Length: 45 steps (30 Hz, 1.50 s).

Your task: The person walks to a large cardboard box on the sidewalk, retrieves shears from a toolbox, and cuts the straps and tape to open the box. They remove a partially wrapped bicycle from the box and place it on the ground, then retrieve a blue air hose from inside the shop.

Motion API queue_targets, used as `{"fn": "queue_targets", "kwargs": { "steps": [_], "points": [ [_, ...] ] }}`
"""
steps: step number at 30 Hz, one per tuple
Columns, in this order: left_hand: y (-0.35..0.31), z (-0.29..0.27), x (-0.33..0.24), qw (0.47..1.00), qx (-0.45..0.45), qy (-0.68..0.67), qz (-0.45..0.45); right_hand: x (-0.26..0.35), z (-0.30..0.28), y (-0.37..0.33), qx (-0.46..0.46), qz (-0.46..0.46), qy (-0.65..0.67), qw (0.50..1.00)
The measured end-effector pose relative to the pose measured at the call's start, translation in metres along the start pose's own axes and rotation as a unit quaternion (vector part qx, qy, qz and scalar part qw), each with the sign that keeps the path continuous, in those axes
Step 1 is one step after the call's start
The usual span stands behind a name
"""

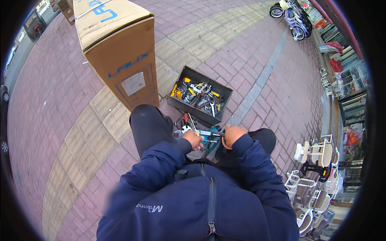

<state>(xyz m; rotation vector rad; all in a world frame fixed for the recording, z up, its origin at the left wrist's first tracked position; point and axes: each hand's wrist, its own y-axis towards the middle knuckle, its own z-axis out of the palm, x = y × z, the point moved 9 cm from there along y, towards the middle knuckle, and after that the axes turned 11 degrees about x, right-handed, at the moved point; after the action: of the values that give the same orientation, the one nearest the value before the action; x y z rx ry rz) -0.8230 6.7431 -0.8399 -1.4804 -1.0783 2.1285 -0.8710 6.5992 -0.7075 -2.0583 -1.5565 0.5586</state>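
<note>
My left hand (194, 139) is closed in front of my knees around a slim tool with a thin metal shaft (193, 123) and a bit of yellow; its exact kind is unclear. A few inches to the right, my right hand (233, 135) is closed too, with something dark at its fingers, mostly hidden. Between the hands shows a flat silvery piece (205, 133). Beneath them on the paving lie a red-handled tool (186, 117), an open-ended wrench (177, 133) and a teal object (210, 143). Just beyond stands an open metal toolbox (187, 107) full of wrenches and yellow-handled tools.
A tall cardboard carton (120, 64) stands ahead on the left, close to my left knee. Small bicycles (295, 20) are parked at the far right. Along the shopfront, white-framed child seats (321, 154) are stacked to my right. Brick paving (257, 88) surrounds me.
</note>
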Motion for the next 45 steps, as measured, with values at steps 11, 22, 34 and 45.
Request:
{"fn": "queue_targets", "kwargs": {
  "steps": [11,22,34,45],
  "points": [
    [-0.01,-0.035,-0.124,0.923,-0.054,0.352,0.145,0.024,-0.233,0.043,-0.273,-0.122,0.338,0.892],
    [-0.003,-0.057,-0.13,0.922,-0.014,0.353,0.16,0.132,-0.436,0.151,-0.353,-0.337,0.193,0.851],
    [-0.101,-0.05,-0.07,0.987,-0.077,0.041,0.134,0.219,-0.515,0.156,-0.353,-0.341,0.035,0.871],
    [-0.484,-0.022,0.24,0.852,-0.343,-0.137,-0.371,0.26,-0.521,0.243,-0.089,-0.121,-0.003,0.989]
  ]
}}
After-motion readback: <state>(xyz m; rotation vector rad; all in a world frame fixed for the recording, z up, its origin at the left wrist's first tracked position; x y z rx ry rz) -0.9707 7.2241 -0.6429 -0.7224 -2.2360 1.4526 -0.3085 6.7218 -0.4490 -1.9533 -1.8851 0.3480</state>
